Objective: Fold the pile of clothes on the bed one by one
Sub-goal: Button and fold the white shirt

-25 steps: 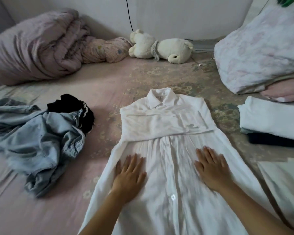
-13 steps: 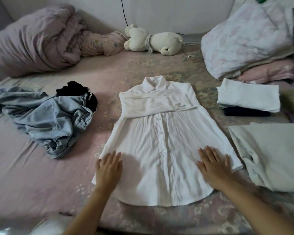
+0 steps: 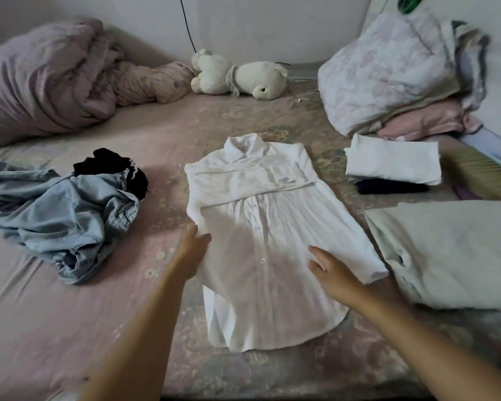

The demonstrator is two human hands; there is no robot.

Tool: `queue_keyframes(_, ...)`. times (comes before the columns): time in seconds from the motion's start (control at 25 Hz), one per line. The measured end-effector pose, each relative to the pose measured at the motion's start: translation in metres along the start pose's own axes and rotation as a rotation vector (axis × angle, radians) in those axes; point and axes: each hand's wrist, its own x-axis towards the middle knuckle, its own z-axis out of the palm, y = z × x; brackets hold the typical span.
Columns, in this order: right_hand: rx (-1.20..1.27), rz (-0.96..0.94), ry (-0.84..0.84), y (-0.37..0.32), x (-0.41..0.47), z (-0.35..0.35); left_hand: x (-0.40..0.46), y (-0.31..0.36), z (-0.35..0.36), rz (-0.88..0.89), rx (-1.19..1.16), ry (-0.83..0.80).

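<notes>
Left hand's [image 3: 192, 250] fingertips hidden under white shirt's [image 3: 261, 227] edge.

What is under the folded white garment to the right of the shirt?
A dark folded garment shows beneath the folded white garment; most of it is covered, so its type can't be told.

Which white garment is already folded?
The small white rectangle stacked on the dark garment at right; the white shirt in the middle lies spread out.
</notes>
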Motion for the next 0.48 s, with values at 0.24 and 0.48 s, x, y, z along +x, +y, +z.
queue_keyframes(0.24,0.119,0.099,0.261,0.001,0.006,-0.077,-0.019,0.086,0.166,0.183,0.09,-0.255)
queue_keyframes(0.48,0.116,0.148,0.33,0.021,-0.003,-0.118,-0.044,0.108,0.292,0.035,0.195,-0.545)
